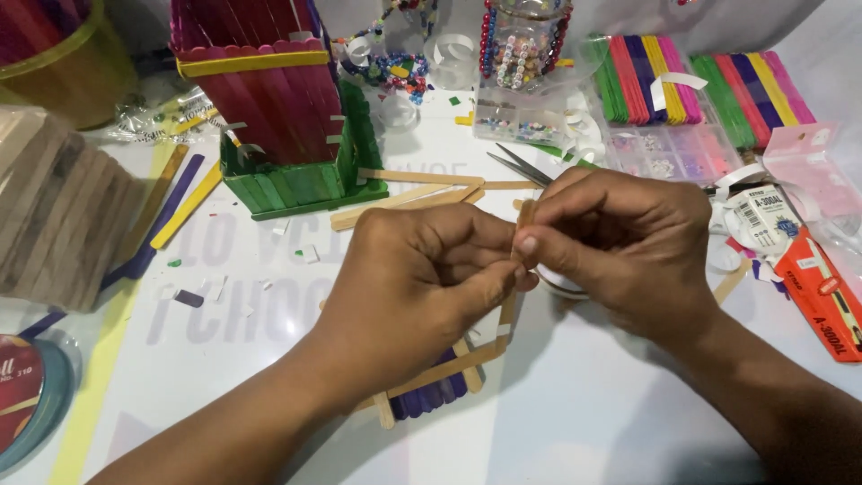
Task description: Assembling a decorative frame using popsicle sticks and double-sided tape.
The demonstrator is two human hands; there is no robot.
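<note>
Two hands meet over the middle of the worktop (628, 422), both pinching the same plain wooden craft stick (524, 218). The left hand (417, 278) closes thumb and forefinger on the stick's lower part, while the right hand (628, 242) nips its upper end between fingertips, so each grip is fully closed on the stick with no gap showing. Held this way at both ends, the stick stands nearly upright and steady, which looks suited to fine work on its edge or to peeling something small from it; what exactly the fingertips do there I cannot tell.

Just below the grip lies a stick frame (444, 382), a flat panel of purple sticks edged with plain ones, partly hidden under the left wrist. A roll of white tape (561, 283) peeks out beneath the right hand. Beyond the grip, scissors (521, 166) rest beside loose plain sticks (404, 202), and farther off stands a red and green stick house (278, 117). Packs of coloured sticks (700, 85) sit well beyond the right hand.

Both forearms come in from the near edge, angled toward each other, wrists bent slightly inward, and remaining fingers curled loosely behind the pinch.
</note>
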